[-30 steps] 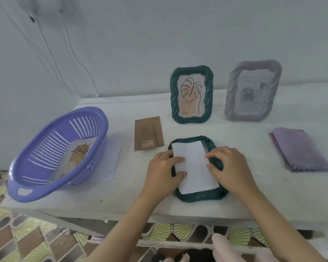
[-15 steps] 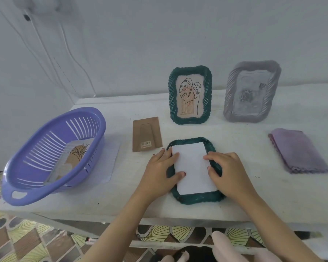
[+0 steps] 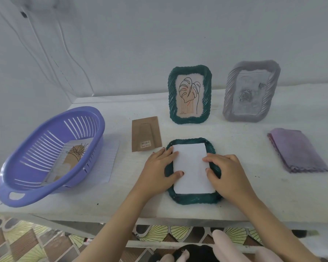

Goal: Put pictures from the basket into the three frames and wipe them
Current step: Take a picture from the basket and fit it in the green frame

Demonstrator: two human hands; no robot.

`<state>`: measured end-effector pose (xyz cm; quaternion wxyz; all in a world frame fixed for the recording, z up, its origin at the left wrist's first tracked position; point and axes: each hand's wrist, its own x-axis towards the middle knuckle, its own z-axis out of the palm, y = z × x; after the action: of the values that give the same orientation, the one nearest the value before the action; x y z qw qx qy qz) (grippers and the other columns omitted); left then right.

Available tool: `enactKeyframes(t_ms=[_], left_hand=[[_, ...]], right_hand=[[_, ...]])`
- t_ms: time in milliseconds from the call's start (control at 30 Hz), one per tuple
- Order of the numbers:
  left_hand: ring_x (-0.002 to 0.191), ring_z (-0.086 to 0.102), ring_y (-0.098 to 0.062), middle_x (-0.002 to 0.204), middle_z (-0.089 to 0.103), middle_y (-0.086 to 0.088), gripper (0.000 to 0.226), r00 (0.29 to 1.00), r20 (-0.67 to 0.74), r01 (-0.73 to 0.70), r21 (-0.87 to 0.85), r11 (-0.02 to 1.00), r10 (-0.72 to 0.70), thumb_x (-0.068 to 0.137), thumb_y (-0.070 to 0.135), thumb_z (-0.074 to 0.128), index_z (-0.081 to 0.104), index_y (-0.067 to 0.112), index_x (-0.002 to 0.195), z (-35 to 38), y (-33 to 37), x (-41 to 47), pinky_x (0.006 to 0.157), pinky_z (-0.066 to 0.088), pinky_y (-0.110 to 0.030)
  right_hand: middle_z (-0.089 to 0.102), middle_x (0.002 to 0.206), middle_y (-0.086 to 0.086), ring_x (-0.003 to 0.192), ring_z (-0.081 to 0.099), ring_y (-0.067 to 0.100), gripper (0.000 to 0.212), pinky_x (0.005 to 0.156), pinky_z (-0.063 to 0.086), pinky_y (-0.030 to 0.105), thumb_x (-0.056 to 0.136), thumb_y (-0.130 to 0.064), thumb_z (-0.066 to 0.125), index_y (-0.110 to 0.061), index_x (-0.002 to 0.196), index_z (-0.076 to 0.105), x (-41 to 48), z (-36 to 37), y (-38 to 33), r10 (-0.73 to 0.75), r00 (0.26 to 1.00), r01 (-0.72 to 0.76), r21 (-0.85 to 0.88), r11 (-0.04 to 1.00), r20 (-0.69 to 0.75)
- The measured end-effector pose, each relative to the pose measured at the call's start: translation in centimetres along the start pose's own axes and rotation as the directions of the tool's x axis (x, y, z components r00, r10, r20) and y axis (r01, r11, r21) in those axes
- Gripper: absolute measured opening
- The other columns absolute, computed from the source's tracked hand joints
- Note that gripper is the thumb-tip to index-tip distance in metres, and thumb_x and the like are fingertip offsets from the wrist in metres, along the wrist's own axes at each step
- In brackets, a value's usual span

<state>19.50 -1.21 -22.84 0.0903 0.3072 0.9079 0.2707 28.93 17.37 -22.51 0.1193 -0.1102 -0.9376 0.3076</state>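
Basket (image 3: pixel 51 188), lower left: one picture (image 3: pixel 75 155) inside. Backing board (image 3: pixel 146 134) loose, left of centre. Centre: green frame (image 3: pixel 194 199) face down, white sheet (image 3: pixel 190 167) in recess. Left hand (image 3: pixel 159 171) flat, thumb on sheet. Right hand (image 3: pixel 228 173) fingertips pressing, nothing grasped. Step, likely: seating picture. Next: fit board squarely. Cloth (image 3: pixel 296 149), right.

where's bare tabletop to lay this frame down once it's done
Bare tabletop lies between the face-down green woven frame and the folded purple cloth, and behind the brown cardboard backing board toward the wall. The left is crowded by the purple slotted plastic basket.
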Motion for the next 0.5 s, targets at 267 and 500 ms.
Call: enactKeyframes(t_ms=[267, 500], left_hand=[[0.142, 0.011, -0.010, 0.152, 0.020, 0.012, 0.066, 0.999, -0.025, -0.023, -0.002, 1.000, 0.023, 0.084, 0.050, 0.056, 0.031, 0.030, 0.142, 0.3, -0.4, 0.0, 0.116, 0.008, -0.031], [0.137, 0.022, -0.006, 0.148, 0.031, 0.012, 0.052, 0.978, -0.204, -0.019, -0.302, 0.953, -0.046, 0.088, 0.033, 0.059, 0.041, 0.032, 0.137, 0.1, -0.5, -0.5, 0.113, 0.020, -0.032]], right_hand=[[0.053, 0.130, -0.011, 0.112, 0.030, 0.000, 0.033, 0.094, 0.026, 0.015, 0.089, -0.020, 0.054, -0.023, 0.122, 0.058, 0.2, 0.1, 0.4, -0.024, 1.000, 0.024, -0.018, 1.000, 0.020], [0.063, 0.113, -0.006, 0.106, 0.047, 0.015, 0.026, 0.090, 0.035, 0.025, 0.085, -0.022, 0.057, -0.022, 0.111, 0.063, 1.8, 0.2, -1.3, -0.066, 0.995, 0.060, -0.078, 0.995, -0.072]])
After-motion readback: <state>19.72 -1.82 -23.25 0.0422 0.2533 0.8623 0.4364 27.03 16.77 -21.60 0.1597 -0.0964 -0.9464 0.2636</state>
